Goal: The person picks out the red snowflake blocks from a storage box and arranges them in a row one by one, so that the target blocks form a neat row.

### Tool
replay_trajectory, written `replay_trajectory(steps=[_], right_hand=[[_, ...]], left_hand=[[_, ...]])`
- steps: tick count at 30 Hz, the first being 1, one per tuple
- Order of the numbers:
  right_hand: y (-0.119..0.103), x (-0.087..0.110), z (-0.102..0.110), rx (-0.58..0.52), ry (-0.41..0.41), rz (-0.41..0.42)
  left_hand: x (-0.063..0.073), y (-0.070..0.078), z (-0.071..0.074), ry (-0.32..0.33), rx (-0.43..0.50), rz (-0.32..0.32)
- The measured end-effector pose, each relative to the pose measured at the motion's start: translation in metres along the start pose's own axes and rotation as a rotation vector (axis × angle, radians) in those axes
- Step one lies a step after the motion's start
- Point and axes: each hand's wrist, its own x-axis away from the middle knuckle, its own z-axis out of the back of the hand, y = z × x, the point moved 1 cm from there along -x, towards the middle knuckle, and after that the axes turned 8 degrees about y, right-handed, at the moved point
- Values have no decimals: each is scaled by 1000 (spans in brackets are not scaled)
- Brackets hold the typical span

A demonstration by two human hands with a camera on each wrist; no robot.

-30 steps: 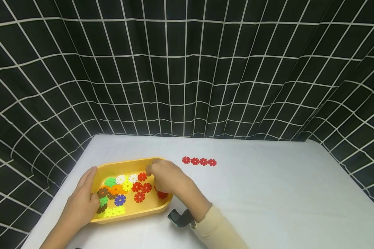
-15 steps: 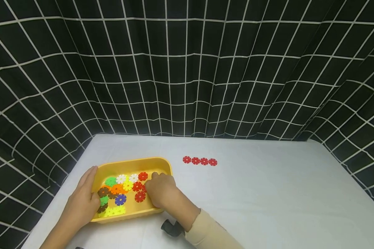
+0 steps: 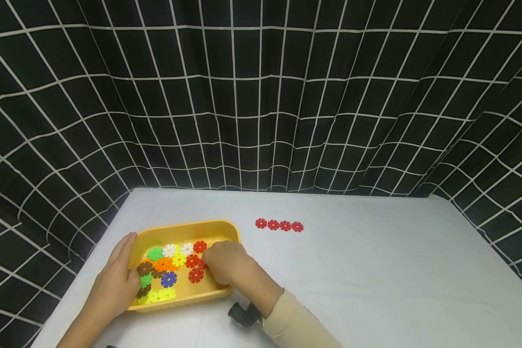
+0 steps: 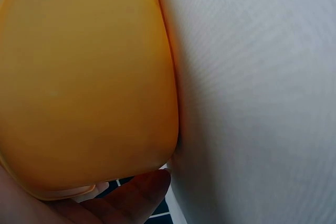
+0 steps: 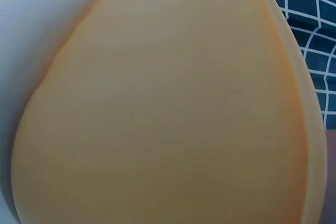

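In the head view a yellow plastic tray [image 3: 209, 290] holds notched, flower-shaped plastic discs in several colours. My left hand [image 3: 112, 282] grips its left end, thumb over the rim; the left wrist view shows fingers [image 4: 139, 195] against the tray wall [image 4: 89, 87]. Inside the right half is my right hand [image 3: 225, 261], back of the hand up, at the red discs [image 3: 195, 275]. Its fingertips are hidden, so whether they pinch a disc is unclear. Only the tray's outer wall [image 5: 168, 103] fills most of the right wrist view.
Behind the tray, to its right, several red discs [image 3: 279, 225] lie in a row on the white tablecloth [image 3: 374, 261]. A black wrist device [image 3: 245, 315] sits under the right wrist. Black cloth with a white grid [image 3: 248, 130] rises around the table's back and sides.
My right hand has moved from the tray's right end towards its front and middle, over the red discs. During the last half second it barely shifts. The left hand stays put.
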Motion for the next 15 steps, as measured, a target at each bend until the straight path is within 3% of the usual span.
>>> replay_trajectory(steps=[5,15], right_hand=[[4,0,4,-101,18,27],[16,-10,3,-467,-25,13]], left_hand=[[0,0,0,1,-6,-2],[0,0,0,17,-3,-4]])
